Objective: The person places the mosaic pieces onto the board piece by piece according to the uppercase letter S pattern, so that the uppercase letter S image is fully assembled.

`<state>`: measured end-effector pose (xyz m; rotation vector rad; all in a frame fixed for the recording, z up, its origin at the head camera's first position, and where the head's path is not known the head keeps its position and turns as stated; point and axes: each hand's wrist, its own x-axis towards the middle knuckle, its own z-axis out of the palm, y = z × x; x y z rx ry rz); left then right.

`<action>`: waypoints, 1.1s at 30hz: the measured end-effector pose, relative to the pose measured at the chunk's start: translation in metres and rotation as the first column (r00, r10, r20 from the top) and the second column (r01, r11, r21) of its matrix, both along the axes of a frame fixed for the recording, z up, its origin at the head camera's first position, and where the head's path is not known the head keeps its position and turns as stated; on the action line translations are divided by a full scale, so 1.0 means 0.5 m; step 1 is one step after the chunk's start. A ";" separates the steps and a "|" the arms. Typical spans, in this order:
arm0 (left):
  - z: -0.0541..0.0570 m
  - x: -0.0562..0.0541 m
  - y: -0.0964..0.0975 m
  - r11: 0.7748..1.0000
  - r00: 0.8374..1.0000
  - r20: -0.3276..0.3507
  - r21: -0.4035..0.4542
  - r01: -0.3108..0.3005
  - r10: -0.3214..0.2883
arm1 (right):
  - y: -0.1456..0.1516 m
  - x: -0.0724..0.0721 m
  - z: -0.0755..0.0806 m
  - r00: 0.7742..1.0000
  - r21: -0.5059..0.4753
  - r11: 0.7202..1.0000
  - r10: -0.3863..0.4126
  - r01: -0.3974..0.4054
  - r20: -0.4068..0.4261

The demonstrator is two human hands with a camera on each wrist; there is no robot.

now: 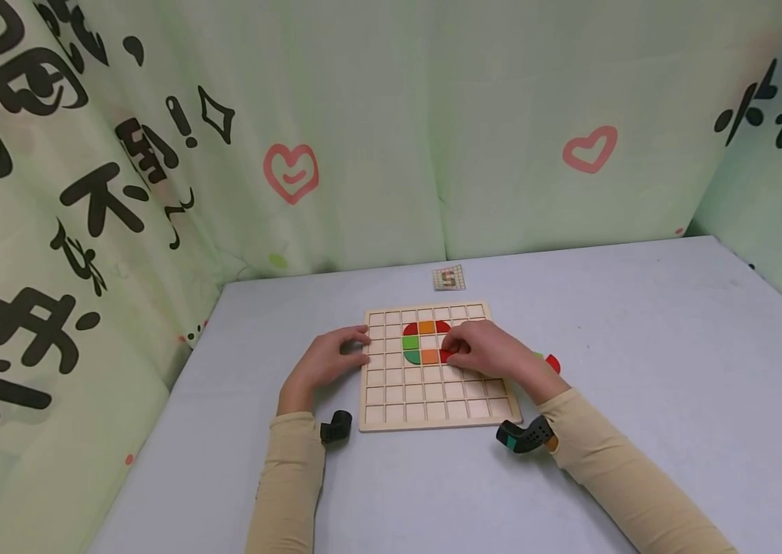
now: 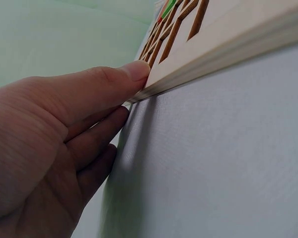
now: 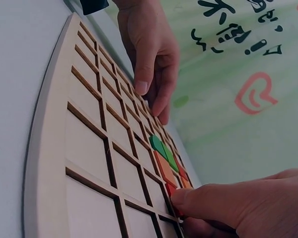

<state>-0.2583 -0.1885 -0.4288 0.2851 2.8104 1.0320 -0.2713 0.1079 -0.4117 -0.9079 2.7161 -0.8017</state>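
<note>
- A pale green curtain (image 1: 377,154) with dark lettering and pink hearts hangs behind a white-covered counter (image 1: 640,346).
- A square wooden grid board (image 1: 394,395) lies flat on the counter, between the person's hands.
- The right hand (image 1: 484,348) pinches a red piece (image 1: 444,356) at the lower right of the coloured pattern.
- The left hand (image 1: 327,360), fingers relaxed, rests thumb and fingertips against the board's left edge, apparently steadying it.
- Beyond the board lies a small card (image 1: 449,278); its picture looks like a 5.
- Red, orange and green pieces sit in the grid; a loose red piece (image 1: 553,364) lies beside the right forearm.
- The step in hand seems to be seating the pinched piece; the next move likely calls for pressing it level, then releasing without nudging its neighbours.
</note>
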 end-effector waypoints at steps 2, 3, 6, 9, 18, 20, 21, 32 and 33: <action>-0.001 -0.001 0.000 1.000 1.000 -0.003 0.000 0.002 -0.002 | 0.002 0.000 0.001 1.000 0.001 1.000 -0.007 0.007 0.005; -0.002 -0.001 0.000 1.000 1.000 -0.005 -0.001 0.003 -0.003 | 0.004 0.000 0.002 1.000 0.002 1.000 -0.015 0.015 0.013; -0.003 -0.002 -0.001 1.000 1.000 -0.005 -0.001 0.002 -0.003 | 0.016 -0.002 0.009 0.998 0.003 0.999 -0.047 0.047 0.046; -0.003 -0.002 -0.001 1.000 1.000 -0.002 0.000 0.000 0.000 | 0.037 -0.007 0.021 0.994 0.015 0.996 -0.084 0.083 0.075; -0.003 -0.001 -0.001 1.000 1.000 -0.002 0.000 0.000 0.000 | 0.118 -0.021 0.053 0.983 0.018 0.986 -0.166 0.165 0.074; -0.002 -0.002 0.000 1.000 1.000 -0.006 0.001 0.004 -0.004 | 0.131 -0.021 0.056 0.982 0.023 0.985 -0.174 0.173 0.070; -0.002 -0.002 0.001 1.000 1.000 -0.011 0.002 0.007 -0.007 | 0.137 -0.020 0.056 0.982 0.026 0.984 -0.175 0.173 0.069; 0.001 -0.001 -0.001 1.000 1.000 -0.025 -0.012 0.018 -0.018 | 0.195 -0.004 0.044 0.986 0.093 0.986 -0.143 0.136 0.081; 0.001 -0.001 -0.001 1.000 1.000 -0.024 -0.012 0.017 -0.018 | 0.200 -0.002 0.043 0.988 0.096 0.987 -0.135 0.128 0.079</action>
